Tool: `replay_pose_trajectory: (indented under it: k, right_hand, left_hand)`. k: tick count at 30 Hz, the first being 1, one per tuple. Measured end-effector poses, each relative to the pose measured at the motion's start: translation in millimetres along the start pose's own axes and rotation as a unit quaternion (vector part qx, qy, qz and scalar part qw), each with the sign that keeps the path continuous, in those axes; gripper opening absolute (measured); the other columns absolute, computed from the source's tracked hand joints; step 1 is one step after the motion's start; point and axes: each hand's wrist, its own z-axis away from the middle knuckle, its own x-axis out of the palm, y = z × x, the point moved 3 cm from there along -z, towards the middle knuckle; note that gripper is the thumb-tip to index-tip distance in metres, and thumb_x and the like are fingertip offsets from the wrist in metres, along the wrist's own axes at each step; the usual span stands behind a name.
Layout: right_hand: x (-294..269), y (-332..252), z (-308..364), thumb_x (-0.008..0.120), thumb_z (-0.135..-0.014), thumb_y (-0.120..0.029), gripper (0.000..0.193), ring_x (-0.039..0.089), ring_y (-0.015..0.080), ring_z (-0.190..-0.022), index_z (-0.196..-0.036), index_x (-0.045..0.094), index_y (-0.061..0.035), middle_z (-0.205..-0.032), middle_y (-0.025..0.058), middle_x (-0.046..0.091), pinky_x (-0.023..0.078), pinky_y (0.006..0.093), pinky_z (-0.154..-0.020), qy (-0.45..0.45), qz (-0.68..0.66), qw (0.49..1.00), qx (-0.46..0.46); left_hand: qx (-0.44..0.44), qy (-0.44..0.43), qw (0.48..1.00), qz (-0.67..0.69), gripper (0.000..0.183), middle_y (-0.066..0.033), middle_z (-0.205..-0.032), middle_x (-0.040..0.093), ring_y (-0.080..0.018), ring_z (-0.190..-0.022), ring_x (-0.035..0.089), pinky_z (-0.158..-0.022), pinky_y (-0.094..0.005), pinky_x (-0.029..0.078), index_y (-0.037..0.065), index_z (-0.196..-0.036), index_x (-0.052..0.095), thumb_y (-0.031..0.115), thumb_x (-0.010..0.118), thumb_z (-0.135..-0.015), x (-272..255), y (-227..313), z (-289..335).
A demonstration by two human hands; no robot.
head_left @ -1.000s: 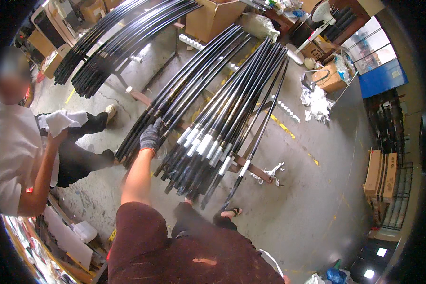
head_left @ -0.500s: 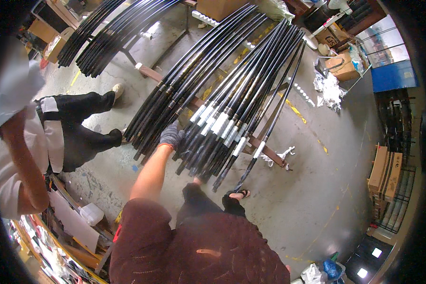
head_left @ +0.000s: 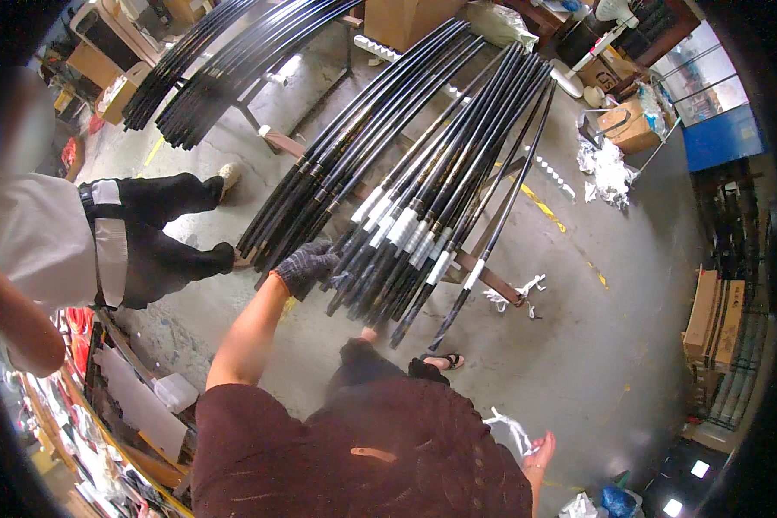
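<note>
In the head view, the nearest things to the hands are the white-banded poles (head_left: 401,228), a dark bundle lying across a brown bar (head_left: 502,289) on the far side of the person. Their long axis runs from the near left to the far right; the thicker dark ends point back toward the person, and the thin ends point away, drawing closer together as they go. The left hand (head_left: 306,268), in a grey glove, is much the nearer: it is at the near ends, on the bundle's left edge, fingers bent. Whether it grips a pole or merely touches one, I cannot tell.

Just left of that bundle lie the plain dark poles (head_left: 312,157), pointing much the same way. The right hand (head_left: 540,452), bare, is well apart from both bundles, low on the near right, its fingers closed on a white strip (head_left: 514,432) that trails to the left. A co-worker (head_left: 43,229) in a pale shirt stands on the left.
</note>
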Motion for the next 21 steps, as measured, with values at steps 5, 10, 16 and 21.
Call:
replay_pose_trajectory:
  k: [5, 10, 16, 21]
  right_hand:
    - [153, -84, 32, 0.064, -0.088, -0.022, 0.015, 0.040, 0.0030, -0.058, -0.095, 0.060, -0.0095, -0.065, -0.0068, 0.044, 0.035, 0.0223, -0.051, -0.160, 0.139, 0.977, -0.022]
    - [286, -152, 99, 0.066, -0.085, -0.018, 0.023, 0.056, 0.0089, -0.083, -0.103, 0.067, -0.0028, -0.090, 0.0006, 0.063, 0.047, 0.0245, -0.074, -0.382, 0.248, 0.866, -0.206]
    - [351, -219, 201, 0.063, -0.084, -0.012, 0.033, 0.053, 0.0104, -0.082, -0.115, 0.061, -0.0028, -0.097, 0.0014, 0.060, 0.044, 0.0244, -0.075, -0.594, 0.240, 0.702, -0.312]
    - [341, -229, 218, 0.059, -0.086, -0.013, 0.045, 0.043, 0.0045, -0.065, -0.129, 0.051, -0.0054, -0.099, 0.0008, 0.057, 0.035, 0.0190, -0.054, -0.689, 0.143, 0.709, -0.040]
  left_hand:
    - [0.044, -0.105, 0.990, 0.086, 0.044, -0.0047, -0.111, 0.063, -0.0139, -0.102, 0.058, -0.091, -0.0315, 0.046, 0.004, -0.124, 0.055, 0.032, 0.060, -0.090, 92, 87, 29]
    - [0.048, -0.190, 0.965, 0.175, 0.048, -0.0052, -0.097, 0.063, -0.0152, -0.090, 0.061, -0.078, -0.0288, 0.051, 0.002, -0.127, 0.052, 0.029, 0.063, -0.089, 193, 140, 24]
    - [0.085, -0.258, 0.935, 0.227, 0.049, -0.0024, -0.092, 0.060, -0.0170, -0.083, 0.060, -0.075, -0.0341, 0.051, 0.006, -0.126, 0.050, 0.036, 0.062, -0.089, 272, 175, 14]
    - [0.060, -0.361, 0.835, 0.412, 0.055, 0.0026, -0.070, 0.046, -0.0086, -0.053, 0.042, -0.050, -0.0262, 0.043, 0.005, -0.132, 0.042, 0.032, 0.063, -0.089, 308, 196, 19]
